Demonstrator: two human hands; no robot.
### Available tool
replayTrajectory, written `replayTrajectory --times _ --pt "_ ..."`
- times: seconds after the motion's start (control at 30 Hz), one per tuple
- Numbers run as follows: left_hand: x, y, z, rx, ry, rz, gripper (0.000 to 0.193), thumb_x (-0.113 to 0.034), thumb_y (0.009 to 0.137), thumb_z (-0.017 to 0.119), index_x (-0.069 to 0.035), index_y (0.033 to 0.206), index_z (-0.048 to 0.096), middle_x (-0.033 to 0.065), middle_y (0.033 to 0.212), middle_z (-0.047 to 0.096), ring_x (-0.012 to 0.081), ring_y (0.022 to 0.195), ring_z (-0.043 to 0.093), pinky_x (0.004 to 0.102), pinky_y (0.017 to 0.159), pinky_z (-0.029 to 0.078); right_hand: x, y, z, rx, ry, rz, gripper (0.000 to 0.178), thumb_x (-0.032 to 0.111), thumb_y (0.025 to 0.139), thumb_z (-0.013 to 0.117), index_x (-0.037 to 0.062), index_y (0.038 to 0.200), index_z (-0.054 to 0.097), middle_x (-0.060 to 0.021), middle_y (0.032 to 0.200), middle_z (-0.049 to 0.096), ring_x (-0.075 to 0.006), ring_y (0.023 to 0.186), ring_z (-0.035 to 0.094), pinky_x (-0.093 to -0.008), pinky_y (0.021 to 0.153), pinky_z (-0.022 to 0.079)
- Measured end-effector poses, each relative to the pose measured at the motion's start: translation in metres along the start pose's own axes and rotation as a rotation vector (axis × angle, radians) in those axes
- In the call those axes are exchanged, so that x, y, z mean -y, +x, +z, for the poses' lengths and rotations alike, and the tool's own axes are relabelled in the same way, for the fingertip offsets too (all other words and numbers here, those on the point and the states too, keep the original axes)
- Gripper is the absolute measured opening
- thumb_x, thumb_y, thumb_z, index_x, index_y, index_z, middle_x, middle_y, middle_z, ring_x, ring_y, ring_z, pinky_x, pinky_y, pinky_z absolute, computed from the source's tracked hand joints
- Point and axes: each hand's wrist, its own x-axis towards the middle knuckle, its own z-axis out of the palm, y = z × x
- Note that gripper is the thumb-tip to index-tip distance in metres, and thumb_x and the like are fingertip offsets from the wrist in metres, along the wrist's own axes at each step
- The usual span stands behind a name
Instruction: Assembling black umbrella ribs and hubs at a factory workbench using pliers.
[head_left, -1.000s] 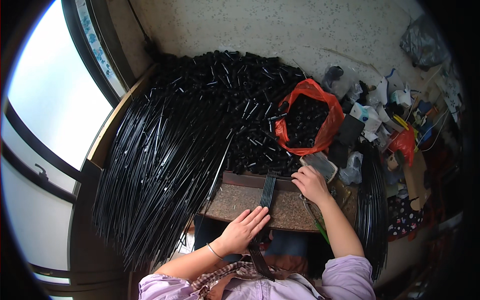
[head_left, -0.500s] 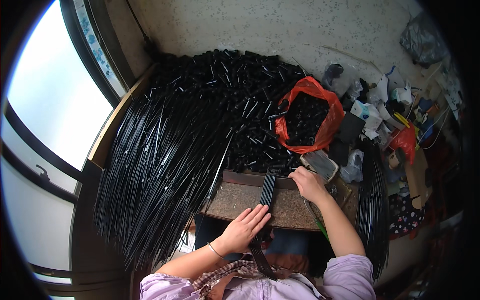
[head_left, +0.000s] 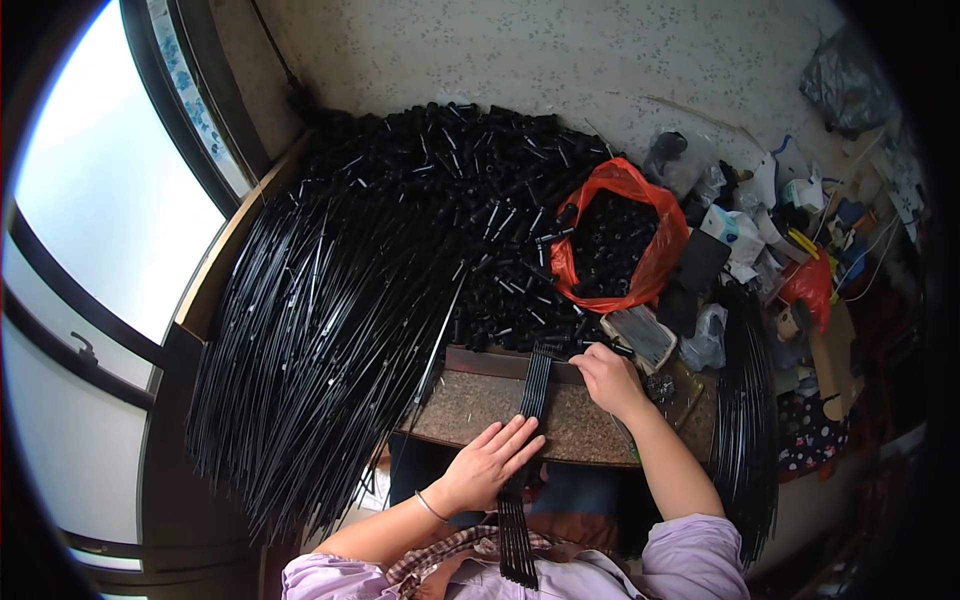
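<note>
A flat row of thin black rods (head_left: 537,385) lies side by side across the brown speckled bench (head_left: 475,400). My left hand (head_left: 495,455) rests flat on the row, fingers stretched out. The rods' near ends (head_left: 516,545) hang past the bench edge toward my body. My right hand (head_left: 607,378) is closed in a pinch beside the rods' far ends; what sits between thumb and fingertips is too small to make out. A tool with a green handle (head_left: 634,448) is mostly hidden by my right forearm.
Long black rods (head_left: 310,350) fill the left side. Behind the bench lies a heap of short black tubular parts (head_left: 450,165), with a red plastic bag (head_left: 665,245) of small black pieces. A clear box (head_left: 640,336) and a second rod bundle (head_left: 743,420) are at the right.
My right hand has shifted slightly left and nearer. The rods' near ends have swung left and fanned out straighter toward my body. My left hand stays flat on the row.
</note>
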Motion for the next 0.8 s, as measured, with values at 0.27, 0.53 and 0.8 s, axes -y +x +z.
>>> replayTrajectory --times 0.27,0.53,0.8 --pt "-0.005 -0.001 0.003 0.023 0.062 0.024 0.08 -0.021 0.068 0.057 -0.005 0.138 0.022 0.0171 0.143 0.02 0.0306 0.133 0.021 0.0404 0.106 0.02 0.004 0.011 0.03 -0.096 0.027 0.024 0.011 0.009 0.08 0.056 0.0058 0.089 0.059 -0.01 0.085 0.058 -0.0304 0.076 0.059 -0.0379 0.064 0.048" --pt "-0.003 -0.004 0.005 -0.006 0.05 0.007 0.085 -0.022 0.065 0.06 -0.003 0.138 0.021 0.0183 0.143 0.019 0.0303 0.133 0.02 0.0405 0.106 0.019 -0.059 0.003 -0.049 -0.192 -0.293 0.25 0.011 0.011 0.072 0.066 0.003 0.078 0.062 -0.0099 0.08 0.056 -0.0292 0.076 0.057 -0.037 0.064 0.047" --pt "-0.015 -0.012 0.003 0.046 0.133 -0.012 0.085 -0.028 0.066 0.061 -0.001 0.137 0.023 0.0182 0.143 0.021 0.0294 0.132 0.023 0.0412 0.105 0.021 -0.066 -0.011 -0.046 -0.182 -0.372 0.123 0.005 0.007 0.072 0.063 0.0034 0.074 0.062 -0.0086 0.076 0.054 -0.0277 0.078 0.055 -0.0363 0.067 0.046"
